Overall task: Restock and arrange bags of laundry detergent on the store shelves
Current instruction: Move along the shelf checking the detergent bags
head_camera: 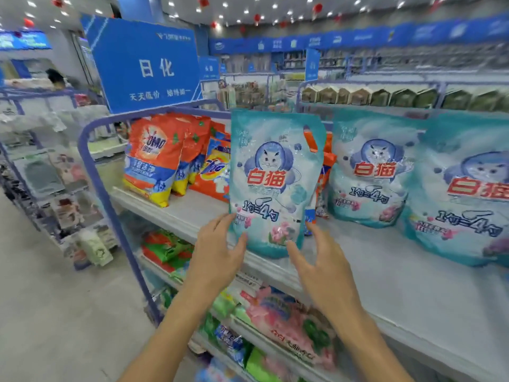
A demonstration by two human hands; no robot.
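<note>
Left hand point(217, 252) & right hand point(322, 260), fingers loose & spread, touch low corners of the cat bag point(272, 183) mid-frame; looks soft, prob. heavy, so hold it underneath.

Hanging at upper left of the frame: a blue sign point(146, 64) showing white characters. Dangling from the ceiling point(289, 12) along the top edge: red ornaments point(317, 8), blurred. Running across the upper right: a blue banner point(358, 38). Lining up beneath it, at right: gable-topped cartons point(385, 96), tan turning to dark green. Standing at far left: a wire rack point(38, 92) carrying flat packets point(41, 175), too blurred for reading. Spreading over the lower left: pale floor point(55, 312).
</note>
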